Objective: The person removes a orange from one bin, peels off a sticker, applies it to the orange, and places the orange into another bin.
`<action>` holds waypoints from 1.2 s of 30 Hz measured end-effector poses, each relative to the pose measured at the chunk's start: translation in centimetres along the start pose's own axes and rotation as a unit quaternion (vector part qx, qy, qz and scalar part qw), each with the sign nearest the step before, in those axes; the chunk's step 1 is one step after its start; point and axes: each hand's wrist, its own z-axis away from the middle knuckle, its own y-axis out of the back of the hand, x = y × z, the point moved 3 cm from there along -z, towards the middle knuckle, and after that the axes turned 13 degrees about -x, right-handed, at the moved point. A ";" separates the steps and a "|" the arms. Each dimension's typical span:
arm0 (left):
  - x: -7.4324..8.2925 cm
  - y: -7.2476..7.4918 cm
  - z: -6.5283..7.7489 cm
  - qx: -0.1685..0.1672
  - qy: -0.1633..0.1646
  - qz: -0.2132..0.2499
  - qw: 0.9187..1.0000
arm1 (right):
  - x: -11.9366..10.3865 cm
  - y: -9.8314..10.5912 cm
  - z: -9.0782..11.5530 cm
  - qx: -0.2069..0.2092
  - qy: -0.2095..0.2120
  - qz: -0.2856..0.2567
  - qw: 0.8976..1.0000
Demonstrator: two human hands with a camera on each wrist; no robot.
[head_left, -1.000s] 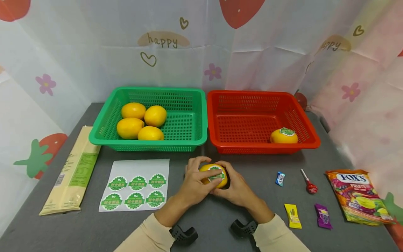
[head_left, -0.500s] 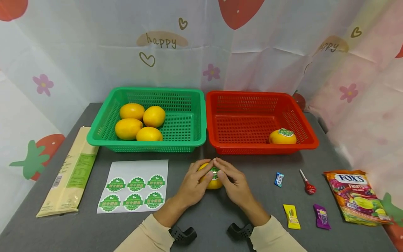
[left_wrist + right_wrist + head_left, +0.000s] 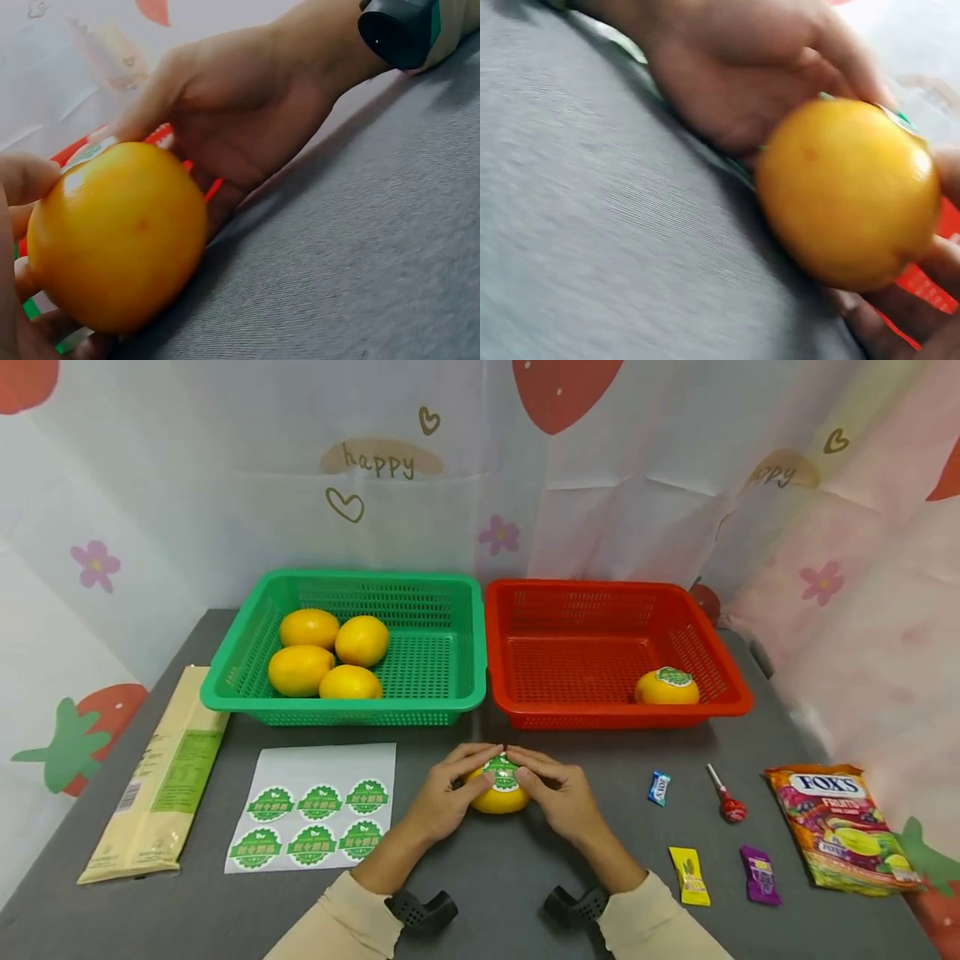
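Observation:
A yellow lemon [image 3: 497, 802] rests on the grey table between both hands, with a round green-and-white sticker [image 3: 501, 773] on its upper face. My left hand [image 3: 441, 795] holds the lemon's left side, fingers round the far side and thumb near the sticker. On the other side, my right hand [image 3: 567, 797] grips it the same way, its thumb at the sticker's right edge. Close up in the left wrist view the lemon [image 3: 124, 236] shows a smooth bare side. The right wrist view shows the lemon [image 3: 847, 195] with fingers around it.
Behind stand a green basket [image 3: 431, 703] with several lemons and a red basket [image 3: 585, 708] with one stickered lemon [image 3: 667, 687]. A sticker sheet [image 3: 318, 760] and a beige pack [image 3: 153, 785] lie left. Small candies, a lollipop [image 3: 732, 808] and a FOX'S bag [image 3: 843, 831] lie right.
Left fingers that lay across the sticker have drawn back to the lemon's side. The right hand has shifted round the lemon, and both thumbs now sit by the sticker, which shows more fully.

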 end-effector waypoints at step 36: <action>-1.0 -1.2 0.0 0.052 0.035 -0.112 0.992 | 0.4 20.4 6.7 0.348 -0.201 0.185 0.897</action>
